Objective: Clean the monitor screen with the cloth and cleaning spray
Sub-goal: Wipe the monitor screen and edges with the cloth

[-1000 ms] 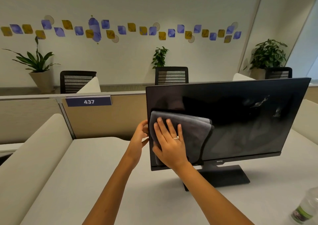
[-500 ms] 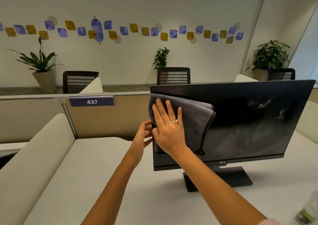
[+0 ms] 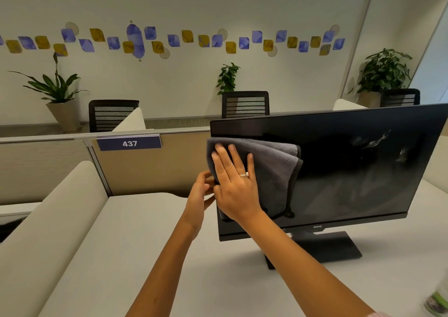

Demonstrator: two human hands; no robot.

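Note:
A black monitor (image 3: 351, 171) stands on its stand on the white desk (image 3: 135, 244), its dark screen tilted toward me. A folded grey cloth (image 3: 274, 171) lies flat against the upper left part of the screen. My right hand (image 3: 234, 185) presses the cloth onto the screen with straight, spread fingers. My left hand (image 3: 200, 193) grips the monitor's left edge, thumb in front and fingers curled behind it. The spray bottle (image 3: 437, 302) shows blurred at the bottom right corner of the desk. Streaks remain on the screen's upper right.
A beige partition with a "437" sign (image 3: 129, 143) runs behind the desk. A padded divider (image 3: 48, 219) borders the desk on the left. Black office chairs (image 3: 245, 103) and potted plants (image 3: 58, 91) stand along the far wall.
My right hand has slid the cloth up from the lower left of the screen to its upper left corner. My left hand has stayed on the monitor's left edge.

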